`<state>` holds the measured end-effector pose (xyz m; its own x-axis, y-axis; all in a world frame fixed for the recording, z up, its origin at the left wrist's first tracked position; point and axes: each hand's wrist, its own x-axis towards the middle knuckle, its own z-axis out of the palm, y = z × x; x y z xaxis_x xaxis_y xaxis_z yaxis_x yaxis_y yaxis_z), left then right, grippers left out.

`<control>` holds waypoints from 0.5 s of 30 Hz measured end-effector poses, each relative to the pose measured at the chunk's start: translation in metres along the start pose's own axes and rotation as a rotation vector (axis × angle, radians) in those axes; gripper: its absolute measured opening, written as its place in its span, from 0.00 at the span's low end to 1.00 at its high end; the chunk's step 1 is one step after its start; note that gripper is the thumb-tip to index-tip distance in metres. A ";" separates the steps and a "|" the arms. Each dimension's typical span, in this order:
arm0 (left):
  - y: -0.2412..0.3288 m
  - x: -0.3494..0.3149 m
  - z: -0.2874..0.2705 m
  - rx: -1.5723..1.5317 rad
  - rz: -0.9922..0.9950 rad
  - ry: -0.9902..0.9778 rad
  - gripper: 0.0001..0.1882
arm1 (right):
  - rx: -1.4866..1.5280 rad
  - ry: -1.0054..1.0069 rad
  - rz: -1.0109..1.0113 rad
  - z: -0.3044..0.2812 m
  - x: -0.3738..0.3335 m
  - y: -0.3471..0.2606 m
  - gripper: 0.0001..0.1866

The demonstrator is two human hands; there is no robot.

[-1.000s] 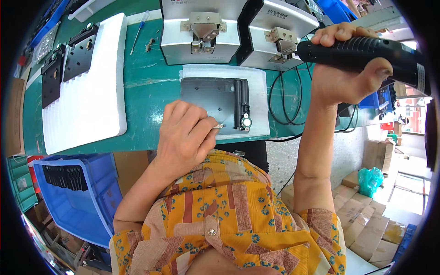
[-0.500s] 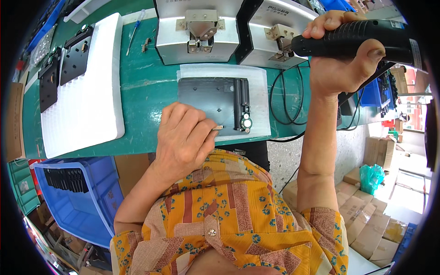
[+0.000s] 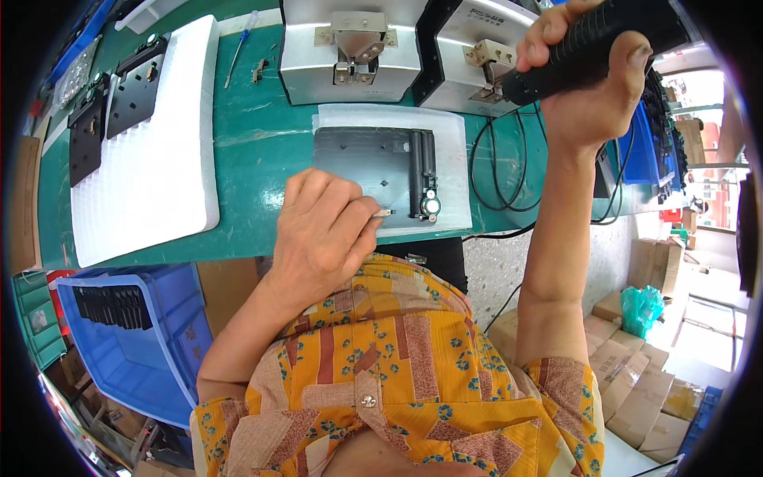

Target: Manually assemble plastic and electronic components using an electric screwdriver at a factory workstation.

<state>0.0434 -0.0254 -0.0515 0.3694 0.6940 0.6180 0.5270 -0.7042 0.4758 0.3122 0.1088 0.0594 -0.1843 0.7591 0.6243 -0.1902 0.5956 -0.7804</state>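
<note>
In front of me a flat black plate (image 3: pixel 362 151) lies on a white sheet (image 3: pixel 451 179), with a black cylindrical part and a round silvery piece (image 3: pixel 430 207) along its right side. My left hand (image 3: pixel 322 230) is closed over the plate's near left corner, pinching a small pale metal piece (image 3: pixel 383 213) too small to name. High on the right, my right hand (image 3: pixel 588 119) is wrapped round a black electric screwdriver (image 3: pixel 596 44). The screwdriver's nose is at the outlet of the right-hand silver screw feeder (image 3: pixel 453 60); its tip is hard to make out.
A second silver feeder (image 3: pixel 350 89) stands behind the plate. White foam (image 3: pixel 171 175) at left bears two black plates (image 3: pixel 135 99). A thin blue-handled screwdriver (image 3: pixel 238 48) lies behind it. Black cables (image 3: pixel 475 171) loop at right. A blue bin (image 3: pixel 127 350) stands below left.
The electric screwdriver's rear end has swung up and left while its nose stays by the feeder outlet. My left hand keeps its pinch near the plate's corner. The whole view has shifted slightly.
</note>
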 end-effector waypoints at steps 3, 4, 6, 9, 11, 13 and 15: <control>0.000 -0.002 0.000 0.005 -0.008 -0.002 0.14 | 0.158 -0.045 -0.104 -0.003 -0.011 0.000 0.41; 0.000 -0.002 0.000 0.004 -0.010 -0.001 0.14 | 0.052 -0.013 -0.137 -0.008 -0.010 -0.003 0.42; 0.000 0.001 0.000 -0.011 0.005 0.002 0.15 | 0.064 0.012 -0.184 -0.011 -0.007 -0.007 0.42; 0.000 0.001 0.000 0.009 0.004 0.005 0.15 | 0.130 0.056 -0.213 -0.005 -0.004 0.000 0.40; 0.001 0.001 0.001 0.015 -0.003 0.004 0.15 | 0.020 0.063 -0.236 -0.008 0.000 0.011 0.37; 0.000 0.001 0.001 0.016 -0.010 0.001 0.15 | -0.246 0.353 -0.240 0.043 -0.005 0.000 0.33; 0.000 0.000 0.002 0.011 -0.007 0.001 0.15 | -0.006 0.514 -0.199 0.043 -0.004 0.002 0.32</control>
<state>0.0452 -0.0250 -0.0525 0.3650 0.6987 0.6153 0.5381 -0.6976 0.4730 0.2705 0.0957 0.0570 0.3493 0.6615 0.6636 -0.1674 0.7409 -0.6504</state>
